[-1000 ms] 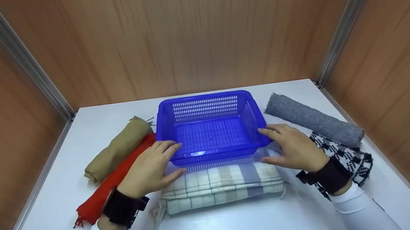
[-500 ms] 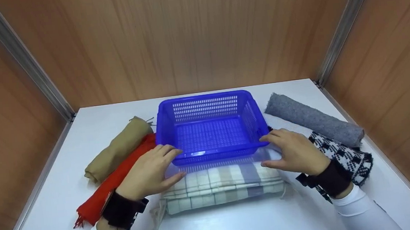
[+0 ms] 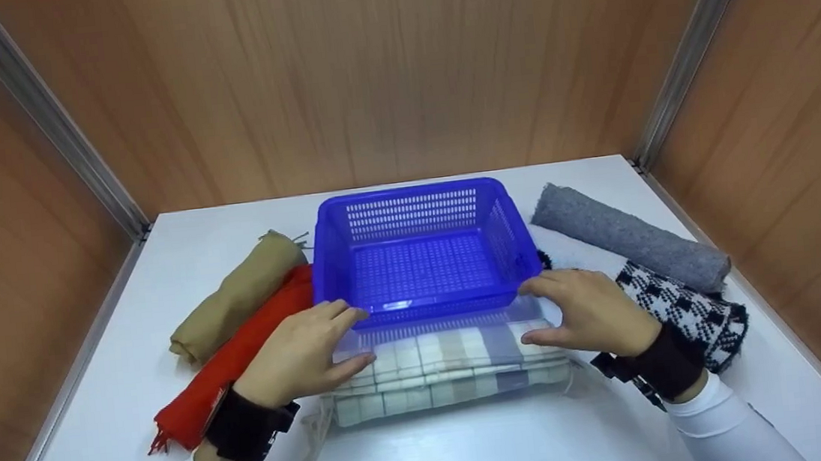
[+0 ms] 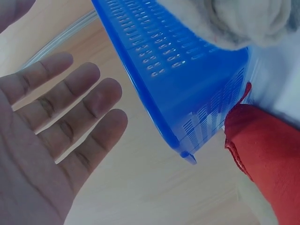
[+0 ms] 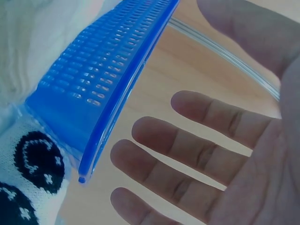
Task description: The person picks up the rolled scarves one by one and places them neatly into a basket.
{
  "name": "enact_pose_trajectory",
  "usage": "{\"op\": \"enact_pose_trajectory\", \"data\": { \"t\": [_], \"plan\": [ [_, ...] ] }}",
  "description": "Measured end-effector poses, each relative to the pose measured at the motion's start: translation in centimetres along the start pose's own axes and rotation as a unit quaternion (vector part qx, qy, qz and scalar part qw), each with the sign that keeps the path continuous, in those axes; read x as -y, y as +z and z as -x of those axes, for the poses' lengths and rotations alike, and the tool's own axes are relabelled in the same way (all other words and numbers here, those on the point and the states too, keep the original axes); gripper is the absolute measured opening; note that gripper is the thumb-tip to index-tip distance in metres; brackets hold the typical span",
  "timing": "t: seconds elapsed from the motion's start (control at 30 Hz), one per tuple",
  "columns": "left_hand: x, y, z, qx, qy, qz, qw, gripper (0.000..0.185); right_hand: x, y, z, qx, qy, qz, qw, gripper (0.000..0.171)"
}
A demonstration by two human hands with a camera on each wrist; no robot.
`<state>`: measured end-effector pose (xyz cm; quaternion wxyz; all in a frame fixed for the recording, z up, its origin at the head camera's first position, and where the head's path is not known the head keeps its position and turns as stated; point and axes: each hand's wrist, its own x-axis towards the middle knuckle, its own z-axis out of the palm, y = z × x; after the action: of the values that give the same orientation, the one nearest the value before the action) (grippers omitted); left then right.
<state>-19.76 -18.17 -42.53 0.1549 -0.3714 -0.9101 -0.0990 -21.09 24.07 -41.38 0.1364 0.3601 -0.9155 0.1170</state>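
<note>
A blue perforated plastic basket (image 3: 421, 267) stands on the white table with nothing in it. My left hand (image 3: 305, 350) hovers by its near left corner, fingers spread and relaxed. At the near right corner is my right hand (image 3: 588, 311), thumb apart from the fingers. Both wrist views show a gap between the straight fingers and the basket wall (image 4: 164, 89), so neither hand holds anything. Between the hands, in front of the basket, lies a folded checked cloth (image 3: 461, 365) in cream, green and blue-grey, with cords at its ends.
To the left lie a rolled olive cloth (image 3: 240, 299) and a fringed red scarf (image 3: 204, 393), partly under my left arm. A rolled grey cloth (image 3: 629, 236) and a black-and-white knitted roll (image 3: 681, 306) lie to the right. Wooden panels (image 3: 395, 74) enclose the table's back and sides.
Both hands have drawn back slightly towards me from the basket's near corners. The basket and the cloths stay in place.
</note>
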Motion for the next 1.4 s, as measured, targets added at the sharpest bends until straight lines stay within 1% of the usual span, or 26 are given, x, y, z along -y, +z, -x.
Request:
{"op": "enact_pose_trajectory", "data": {
  "t": [0.13, 0.33, 0.47, 0.63, 0.83, 1.07, 1.27, 1.4],
  "plan": [
    [-0.2, 0.2, 0.1, 0.009, 0.001, 0.003, 0.9999, 0.044, 0.1, 0.0, 0.1, 0.010, -0.002, -0.001, 1.000, 0.058],
    [-0.6, 0.5, -0.1, 0.041, -0.006, 0.022, 0.9989, 0.046, 0.3, 0.0, 0.0, 0.037, 0.004, -0.009, 0.999, 0.058],
    [-0.7, 0.6, -0.3, 0.058, -0.005, 0.031, 0.9978, 0.052, 0.4, 0.2, -0.1, 0.049, 0.004, -0.009, 0.999, 0.060],
    [-0.9, 1.1, -0.2, 0.072, 0.000, 0.034, 0.9969, 0.056, 0.6, 0.6, -0.1, 0.064, 0.000, -0.027, 0.998, 0.065],
    [-1.2, 1.7, 0.0, 0.081, -0.001, 0.035, 0.9961, 0.055, 0.8, 1.1, 0.2, 0.081, 0.001, -0.027, 0.996, 0.077],
    [-1.6, 2.2, 0.1, 0.096, -0.006, 0.038, 0.9946, 0.061, 1.0, 1.9, 0.3, 0.108, 0.001, -0.032, 0.994, 0.083],
    [-1.8, 2.8, 0.3, 0.105, -0.001, 0.047, 0.9933, 0.068, 1.0, 2.5, 0.4, 0.116, -0.003, -0.036, 0.993, 0.087],
    [-1.9, 3.3, 0.4, 0.116, -0.004, 0.052, 0.9918, 0.072, 1.1, 3.0, 0.5, 0.131, 0.000, -0.038, 0.991, 0.089]
  ]
}}
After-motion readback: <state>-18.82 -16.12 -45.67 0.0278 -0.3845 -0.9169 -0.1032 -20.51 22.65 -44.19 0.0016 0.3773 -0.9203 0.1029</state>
